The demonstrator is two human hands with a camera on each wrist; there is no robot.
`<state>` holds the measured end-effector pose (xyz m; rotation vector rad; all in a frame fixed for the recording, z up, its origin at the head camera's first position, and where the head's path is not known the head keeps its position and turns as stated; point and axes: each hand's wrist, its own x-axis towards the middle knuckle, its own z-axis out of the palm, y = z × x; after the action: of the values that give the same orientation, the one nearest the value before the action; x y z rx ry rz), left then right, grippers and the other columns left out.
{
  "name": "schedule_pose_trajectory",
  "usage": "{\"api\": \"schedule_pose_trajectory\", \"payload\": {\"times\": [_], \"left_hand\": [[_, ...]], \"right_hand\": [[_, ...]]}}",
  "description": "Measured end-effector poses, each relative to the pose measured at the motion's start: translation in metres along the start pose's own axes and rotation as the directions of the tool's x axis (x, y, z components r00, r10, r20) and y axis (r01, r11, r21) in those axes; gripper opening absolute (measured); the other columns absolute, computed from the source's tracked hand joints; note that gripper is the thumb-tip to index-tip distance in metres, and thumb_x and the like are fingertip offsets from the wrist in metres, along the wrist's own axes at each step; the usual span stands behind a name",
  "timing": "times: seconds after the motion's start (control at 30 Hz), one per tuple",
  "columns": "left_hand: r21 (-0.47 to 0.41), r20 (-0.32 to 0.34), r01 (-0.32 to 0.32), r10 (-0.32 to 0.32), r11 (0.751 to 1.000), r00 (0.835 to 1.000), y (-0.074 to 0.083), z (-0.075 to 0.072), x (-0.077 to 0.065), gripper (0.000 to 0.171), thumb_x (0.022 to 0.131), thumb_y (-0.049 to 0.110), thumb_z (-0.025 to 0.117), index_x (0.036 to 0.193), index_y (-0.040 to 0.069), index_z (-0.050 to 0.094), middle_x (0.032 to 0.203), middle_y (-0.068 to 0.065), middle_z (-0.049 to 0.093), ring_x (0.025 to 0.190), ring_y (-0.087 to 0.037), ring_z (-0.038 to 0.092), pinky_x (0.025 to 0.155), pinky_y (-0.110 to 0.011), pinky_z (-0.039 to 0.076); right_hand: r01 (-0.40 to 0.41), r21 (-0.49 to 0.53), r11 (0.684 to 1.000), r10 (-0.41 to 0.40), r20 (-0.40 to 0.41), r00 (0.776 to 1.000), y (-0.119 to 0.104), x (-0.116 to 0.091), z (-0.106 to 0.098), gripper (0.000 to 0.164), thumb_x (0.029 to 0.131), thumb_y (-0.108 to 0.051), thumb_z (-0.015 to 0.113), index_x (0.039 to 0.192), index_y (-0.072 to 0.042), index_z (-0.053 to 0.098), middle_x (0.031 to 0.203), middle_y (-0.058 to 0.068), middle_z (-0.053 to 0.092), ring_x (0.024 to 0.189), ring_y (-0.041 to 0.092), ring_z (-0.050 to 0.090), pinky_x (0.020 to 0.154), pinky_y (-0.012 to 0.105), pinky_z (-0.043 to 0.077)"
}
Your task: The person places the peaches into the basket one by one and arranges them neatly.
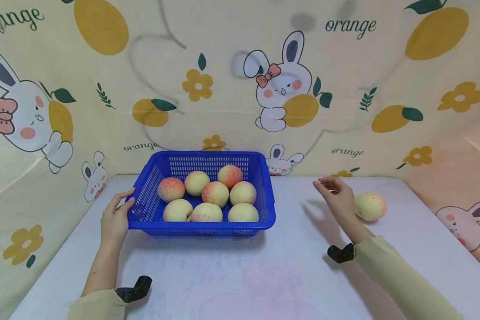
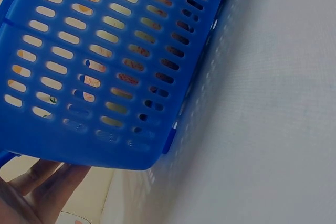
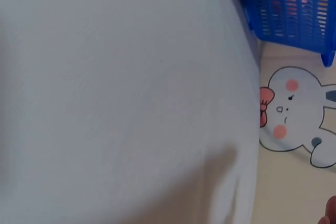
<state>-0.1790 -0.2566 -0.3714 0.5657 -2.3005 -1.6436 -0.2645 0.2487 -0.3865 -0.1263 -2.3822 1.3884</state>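
A blue plastic basket (image 1: 202,226) with slotted walls stands at the back of the table, holding several peaches (image 1: 215,194), some pale yellow and some blushed red. My left hand (image 1: 115,221) grips the basket's left rim; in the left wrist view its fingers (image 2: 60,187) reach behind the basket wall. To the right of the basket, my right hand (image 1: 338,195) hovers over the table with loosely bent fingers and nothing in them. One more peach (image 1: 370,206), pale yellow with a pink blush, lies on the table just right of that hand. Only fingertips (image 3: 331,211) show in the right wrist view.
A white table (image 1: 232,275) spreads under everything. Behind and at both sides hangs a cream cloth (image 1: 232,40) printed with rabbits, oranges and flowers. Each wrist wears a black camera mount, one at the left cuff (image 1: 135,289) and one at the right (image 1: 341,253).
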Motion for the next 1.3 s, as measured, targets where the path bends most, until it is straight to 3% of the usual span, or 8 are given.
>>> {"api": "schedule_pose_trajectory", "payload": {"times": [0.13,0.27,0.37,0.5,0.73,0.93,1.13,1.3], "left_hand": [[0.017,0.002,0.001,-0.001,1.0,1.0,0.0,0.0,0.0,0.044,0.102,0.038,0.039,0.142,0.022,0.046,0.146,-0.018,0.044,0.126,-0.038,0.049,0.092,-0.038,0.046],[0.024,0.003,0.001,-0.001,1.0,1.0,0.0,0.0,0.0,0.043,0.102,0.038,0.039,0.142,0.023,0.047,0.145,-0.017,0.046,0.125,-0.036,0.051,0.081,-0.026,0.044],[0.016,0.005,-0.004,0.004,1.0,1.0,0.001,0.0,-0.001,0.043,0.102,0.037,0.039,0.142,0.022,0.047,0.146,-0.018,0.044,0.127,-0.038,0.049,0.092,-0.038,0.046],[0.002,0.007,-0.005,0.005,1.0,1.0,0.001,0.001,-0.001,0.044,0.102,0.036,0.038,0.142,0.021,0.046,0.147,-0.019,0.042,0.128,-0.04,0.047,0.102,-0.052,0.038],[-0.004,0.011,-0.007,0.007,1.0,1.0,0.001,0.001,-0.002,0.044,0.103,0.036,0.037,0.143,0.019,0.045,0.148,-0.019,0.041,0.129,-0.041,0.045,0.103,-0.054,0.037],[-0.009,0.014,-0.012,0.012,1.0,1.0,0.0,0.001,-0.002,0.044,0.103,0.035,0.037,0.143,0.019,0.045,0.149,-0.019,0.04,0.13,-0.042,0.045,0.103,-0.055,0.036],[0.006,0.005,-0.007,0.007,1.0,1.0,0.001,0.0,-0.001,0.044,0.102,0.036,0.038,0.142,0.02,0.046,0.147,-0.018,0.043,0.128,-0.039,0.047,0.101,-0.051,0.04],[0.022,-0.004,-0.001,0.001,1.0,1.0,0.002,-0.001,0.0,0.043,0.102,0.037,0.039,0.142,0.022,0.047,0.145,-0.018,0.046,0.125,-0.037,0.05,0.088,-0.034,0.044]], "right_hand": [[-0.006,-0.003,1.0,0.005,-0.054,0.999,0.001,-0.002,-0.003,0.038,0.085,-0.037,0.071,0.107,-0.005,0.066,0.083,-0.026,0.055,0.08,-0.007,0.053,0.07,0.012,0.04],[0.0,0.01,1.0,0.001,-0.1,0.995,0.001,-0.004,-0.007,0.036,0.085,-0.035,0.072,0.104,-0.005,0.066,0.081,-0.027,0.056,0.08,-0.006,0.053,0.072,0.013,0.039],[0.018,0.025,1.0,-0.014,-0.127,0.992,0.002,-0.005,-0.01,0.034,0.085,-0.032,0.073,0.102,-0.004,0.067,0.08,-0.028,0.057,0.081,-0.005,0.053,0.074,0.014,0.038],[0.047,0.041,0.998,-0.039,-0.173,0.984,0.005,-0.005,-0.013,0.031,0.084,-0.028,0.073,0.1,-0.002,0.067,0.077,-0.03,0.057,0.08,-0.006,0.052,0.075,0.016,0.035],[0.089,0.042,0.995,-0.076,-0.248,0.966,0.009,-0.004,-0.019,0.029,0.082,-0.022,0.074,0.096,0.002,0.069,0.077,-0.033,0.055,0.083,-0.003,0.054,0.078,0.024,0.033],[0.073,-0.013,0.997,-0.074,-0.271,0.96,0.011,-0.003,-0.027,0.03,0.083,-0.024,0.074,0.1,0.0,0.071,0.083,-0.033,0.055,0.089,-0.012,0.046,0.089,0.029,0.031],[0.014,-0.089,0.996,-0.039,-0.286,0.957,0.013,-0.002,-0.038,0.031,0.082,-0.03,0.074,0.102,-0.006,0.074,0.103,-0.003,0.067,0.106,0.012,0.055,0.101,0.04,0.031],[-0.025,-0.122,0.992,-0.013,-0.304,0.952,0.016,-0.001,-0.043,0.034,0.082,-0.033,0.073,0.105,-0.008,0.072,0.122,0.014,0.064,0.123,0.027,0.049,0.102,0.051,0.018]]}}
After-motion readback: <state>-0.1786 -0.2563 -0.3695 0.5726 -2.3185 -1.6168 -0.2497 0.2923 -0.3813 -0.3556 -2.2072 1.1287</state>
